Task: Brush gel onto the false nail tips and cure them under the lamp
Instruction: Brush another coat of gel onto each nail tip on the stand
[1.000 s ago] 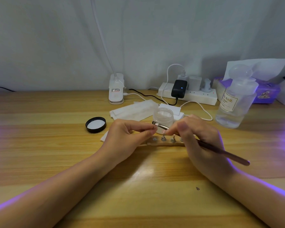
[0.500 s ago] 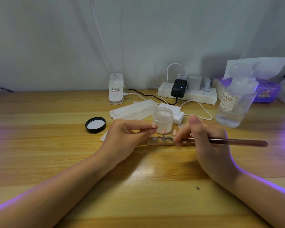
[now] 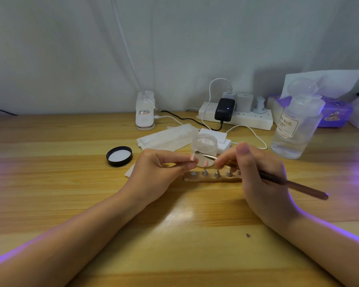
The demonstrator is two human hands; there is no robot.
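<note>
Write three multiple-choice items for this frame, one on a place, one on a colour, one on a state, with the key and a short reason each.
1. Where does the black jar lid lie?
A. On the table, left of the left hand
B. Screwed on the jar
C. Beside the pump bottle

2. What colour is the power adapter plugged into the power strip?
A. Purple
B. Black
C. Red

3. What does the right hand hold?
A. Nothing
B. A tissue
C. The brush

Key: 1 A, the lid lies inner face up on the wood, left of the left hand. 2 B, its body is black. 3 C, the fingers grip the brush, tip near the open gel jar.
</note>
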